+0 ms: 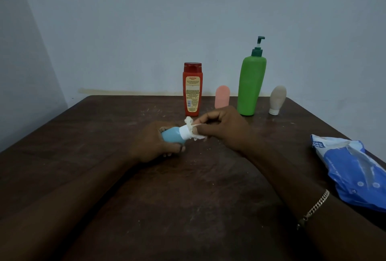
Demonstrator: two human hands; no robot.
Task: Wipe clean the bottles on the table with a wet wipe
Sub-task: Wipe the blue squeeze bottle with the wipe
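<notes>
left hand (153, 145) grips a small blue bottle (173, 137) lying sideways just above the tabletop (104, 135); right hand (224, 128) pinches a wet wipe (193, 128) against its white cap. four bottles stand behind, wipes pack (353, 168) at right.

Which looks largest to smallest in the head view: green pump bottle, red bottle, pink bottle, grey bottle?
1. green pump bottle
2. red bottle
3. pink bottle and grey bottle look alike; the right hand hides the pink one's base, so unranked.
</notes>
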